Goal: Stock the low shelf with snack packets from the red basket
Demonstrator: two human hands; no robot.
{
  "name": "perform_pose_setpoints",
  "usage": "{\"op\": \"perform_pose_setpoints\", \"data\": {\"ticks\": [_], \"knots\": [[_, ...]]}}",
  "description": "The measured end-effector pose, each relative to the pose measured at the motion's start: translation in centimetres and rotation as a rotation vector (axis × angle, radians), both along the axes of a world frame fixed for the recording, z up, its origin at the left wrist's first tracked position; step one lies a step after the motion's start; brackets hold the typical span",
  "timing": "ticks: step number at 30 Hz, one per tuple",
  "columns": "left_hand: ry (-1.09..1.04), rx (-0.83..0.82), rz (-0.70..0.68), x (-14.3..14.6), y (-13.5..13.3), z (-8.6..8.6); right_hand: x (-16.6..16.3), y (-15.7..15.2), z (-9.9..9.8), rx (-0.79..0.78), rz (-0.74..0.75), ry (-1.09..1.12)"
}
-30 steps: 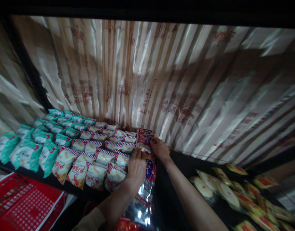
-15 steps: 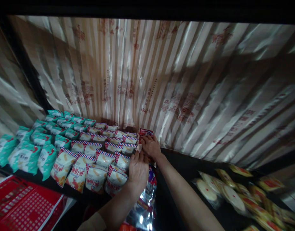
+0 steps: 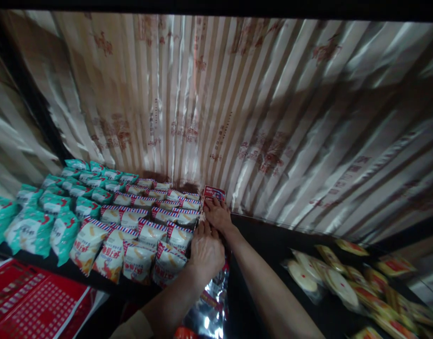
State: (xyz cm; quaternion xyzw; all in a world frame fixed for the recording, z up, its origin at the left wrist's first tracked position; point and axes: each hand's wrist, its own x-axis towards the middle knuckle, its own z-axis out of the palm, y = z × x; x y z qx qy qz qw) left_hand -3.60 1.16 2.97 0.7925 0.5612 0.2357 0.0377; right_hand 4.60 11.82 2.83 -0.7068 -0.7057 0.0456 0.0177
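Observation:
My right hand [image 3: 218, 214] lies over a red packet [image 3: 214, 190] at the back of the shelf, its fingers spread across the packet's front. Closer to me, my left hand [image 3: 206, 249] reaches forward with its fingers stretched out, beside the white snack bags [image 3: 139, 262]. What lies under the left palm is mostly hidden. A shiny silver and purple bag [image 3: 212, 306] shows below the left wrist.
Teal snack bags [image 3: 29, 230] stand in rows at the left. Flat yellow packs [image 3: 379, 303] and clear-wrapped round pale cakes [image 3: 340, 286] lie at the right. A red basket [image 3: 33, 296] is at lower left. Wrinkled printed sheeting [image 3: 188, 94] hangs behind the black shelf [image 3: 252, 263].
The view has shifted slightly, so the shelf contents sit a little higher and further left. My left hand has moved slightly right relative to the bags; my right hand remains on the red packet.

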Motion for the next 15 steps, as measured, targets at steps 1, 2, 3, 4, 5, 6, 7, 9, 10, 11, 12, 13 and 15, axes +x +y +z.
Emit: {"op": "perform_pose_setpoints", "data": {"ticks": [1, 2, 3, 4, 5, 6, 7, 9, 10, 11, 12, 13, 15], "knots": [[0.009, 0.002, 0.003, 0.0, 0.0, 0.0, -0.1, 0.0, -0.1, 0.007, -0.014, 0.018], [0.018, 0.003, 0.005, 0.0, 0.1, 0.0, -0.2, 0.1, -0.2, 0.016, -0.026, 0.035], [0.026, 0.003, 0.006, 0.0, 0.2, -0.1, -0.3, 0.1, -0.3, 0.023, -0.034, 0.047], [0.034, 0.002, 0.008, 0.0, 0.2, -0.2, -0.4, 0.1, -0.3, 0.024, -0.037, 0.051], [0.043, -0.001, 0.011, -0.1, 0.3, -0.3, -0.5, 0.1, -0.4, 0.02, -0.041, 0.051], [0.05, -0.003, 0.011, -0.1, 0.4, -0.5, -0.6, 0.2, -0.4, 0.013, -0.045, 0.05], [0.057, -0.003, 0.013, -0.1, 0.4, -0.6, -0.7, 0.2, -0.4, 0.004, -0.05, 0.05], [0.069, 0.002, 0.023, -0.2, 0.5, -0.9, -0.9, 0.3, -0.5, -0.011, -0.054, 0.049], [0.077, 0.007, 0.026, -0.2, 0.5, -1.0, -1.0, 0.4, -0.5, -0.012, -0.055, 0.048], [0.091, 0.012, 0.026, -0.1, 0.5, -1.0, -1.1, 0.4, -0.5, -0.011, -0.056, 0.047], [0.109, 0.014, 0.024, -0.1, 0.5, -1.0, -1.1, 0.4, -0.6, -0.008, -0.056, 0.046], [0.13, 0.015, 0.02, -0.1, 0.5, -0.9, -1.2, 0.3, -0.6, -0.005, -0.057, 0.046], [0.168, 0.009, 0.011, -0.1, 0.4, -0.7, -1.2, 0.2, -0.7, -0.002, -0.054, 0.052]]}}
